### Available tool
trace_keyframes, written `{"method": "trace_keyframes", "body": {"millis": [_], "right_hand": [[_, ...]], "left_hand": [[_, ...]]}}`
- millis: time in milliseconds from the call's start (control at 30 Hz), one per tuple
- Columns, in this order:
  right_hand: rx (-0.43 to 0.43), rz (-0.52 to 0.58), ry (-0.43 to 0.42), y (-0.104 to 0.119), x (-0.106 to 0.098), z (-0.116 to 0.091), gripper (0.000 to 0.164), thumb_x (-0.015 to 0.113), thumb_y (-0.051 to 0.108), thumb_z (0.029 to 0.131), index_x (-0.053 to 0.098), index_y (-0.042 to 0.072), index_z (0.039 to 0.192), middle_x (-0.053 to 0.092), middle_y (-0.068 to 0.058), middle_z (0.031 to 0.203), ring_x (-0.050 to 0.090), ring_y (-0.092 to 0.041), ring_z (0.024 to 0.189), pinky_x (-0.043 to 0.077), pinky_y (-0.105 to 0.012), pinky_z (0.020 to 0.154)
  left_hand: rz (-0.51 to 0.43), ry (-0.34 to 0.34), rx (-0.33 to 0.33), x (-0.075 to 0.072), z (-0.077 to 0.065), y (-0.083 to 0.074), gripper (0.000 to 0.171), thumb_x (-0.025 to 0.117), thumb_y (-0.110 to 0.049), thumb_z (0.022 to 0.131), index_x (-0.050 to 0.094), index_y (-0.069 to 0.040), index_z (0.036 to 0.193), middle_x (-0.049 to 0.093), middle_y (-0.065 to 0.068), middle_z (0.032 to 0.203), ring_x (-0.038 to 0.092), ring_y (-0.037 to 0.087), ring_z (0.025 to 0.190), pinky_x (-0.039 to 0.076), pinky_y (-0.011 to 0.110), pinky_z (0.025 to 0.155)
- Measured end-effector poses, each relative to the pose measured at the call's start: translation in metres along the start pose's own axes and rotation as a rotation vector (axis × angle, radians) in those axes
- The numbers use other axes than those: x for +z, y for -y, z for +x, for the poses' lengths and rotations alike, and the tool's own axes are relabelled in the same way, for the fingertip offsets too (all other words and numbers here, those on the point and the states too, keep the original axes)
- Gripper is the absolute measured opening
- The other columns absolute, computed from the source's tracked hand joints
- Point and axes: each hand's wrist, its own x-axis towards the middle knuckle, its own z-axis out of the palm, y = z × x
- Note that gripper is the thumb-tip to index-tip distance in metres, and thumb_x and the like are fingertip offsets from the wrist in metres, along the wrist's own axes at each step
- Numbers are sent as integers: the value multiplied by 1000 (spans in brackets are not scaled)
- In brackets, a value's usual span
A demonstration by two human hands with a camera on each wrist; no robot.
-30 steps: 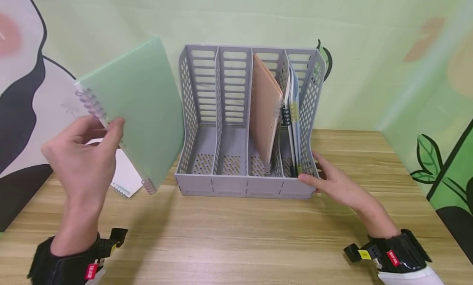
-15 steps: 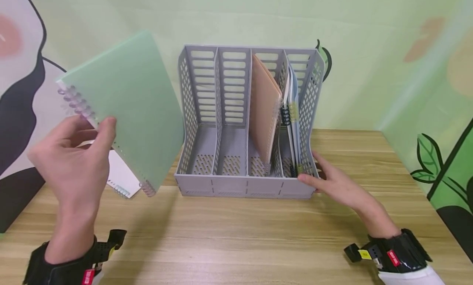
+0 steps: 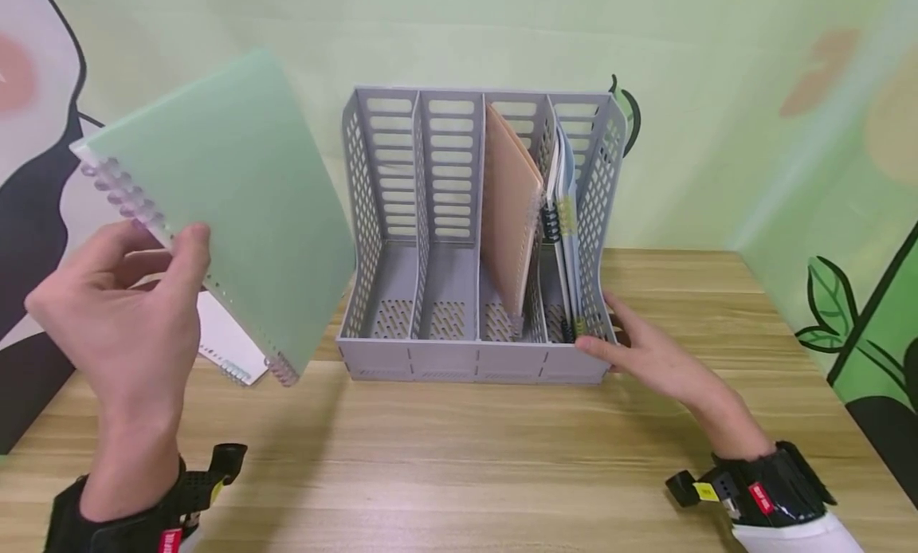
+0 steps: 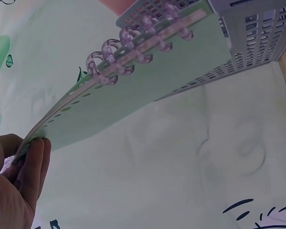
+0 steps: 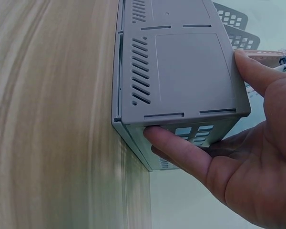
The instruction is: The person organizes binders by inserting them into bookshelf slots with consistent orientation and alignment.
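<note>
- Red tags sit on both black wristbands, one on the left wristband (image 3: pixel 129 533) and one on the right wristband (image 3: pixel 782 483); their white lettering is too blurred to read, as is the yellow label (image 3: pixel 706 492) on the right one.
- The left hand (image 3: pixel 129 314) pinches the green notebook (image 3: pixel 237 186) between thumb and fingers along its ringed edge.
- The green notebook hangs tilted above the worktop's (image 3: pixel 459 465) left part; its far side meets the left edge of the file organizer (image 3: pixel 473 362) in the head view, though I cannot tell whether they touch.
- The right hand (image 3: pixel 653 354) grips the organizer's front right corner, thumb over the front rim, fingers against the outer side wall.
- The two left compartments show their slotted floors from front rim to back wall.
- The third compartment holds a tan notebook (image 3: pixel 511 218), upright and leaning; the fourth holds a black-ringed notebook (image 3: pixel 551 222) and a blue notebook (image 3: pixel 570 174) near the right wall.
- A white notebook (image 3: pixel 233 334) lies toward the worktop's left edge, partly hidden by the left hand and green notebook.
- Wood grain runs from the organizer's front to the bottom of the head view, and right to the worktop's slanting right edge.
</note>
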Motion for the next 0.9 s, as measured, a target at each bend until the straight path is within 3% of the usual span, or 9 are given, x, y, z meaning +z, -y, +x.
{"method": "trace_keyframes", "body": {"millis": [133,300,533,700,900], "right_hand": [[3,-16,-6,0,0,1,86,59,33,100,2,8,158,29,-29,149,45,-44,126,53,-32,81],[2,-26,-6,0,0,1,87,59,35,100,1,6,158,29,-29,148,46,-43,125,53,-32,81],[12,-23,-7,-1,0,0,89,60,37,99,0,6,158,29,-29,148,48,-43,124,53,-32,81],[19,-6,-1,-1,0,1,88,59,35,100,0,7,158,28,-29,149,46,-43,125,53,-32,81],[21,-16,-2,-1,-1,1,88,59,37,100,0,7,158,28,-28,149,47,-42,125,53,-32,80]], "left_hand": [[-4,-36,-30,-1,0,-8,11,74,-5,82,77,1,91,70,-1,81,62,-3,61,49,10,61],[-62,-63,-26,-3,2,-4,10,75,-5,81,77,1,88,69,7,79,62,1,59,49,12,58],[-16,-69,-3,-5,2,-3,13,74,-11,83,76,1,88,69,7,81,64,2,61,51,14,58],[-117,-99,-49,-3,1,-8,11,75,-4,80,74,6,85,68,8,78,64,4,60,50,12,57],[-219,-95,-55,-3,-2,-14,13,75,0,79,72,10,86,67,11,78,64,6,59,51,14,58]]}}
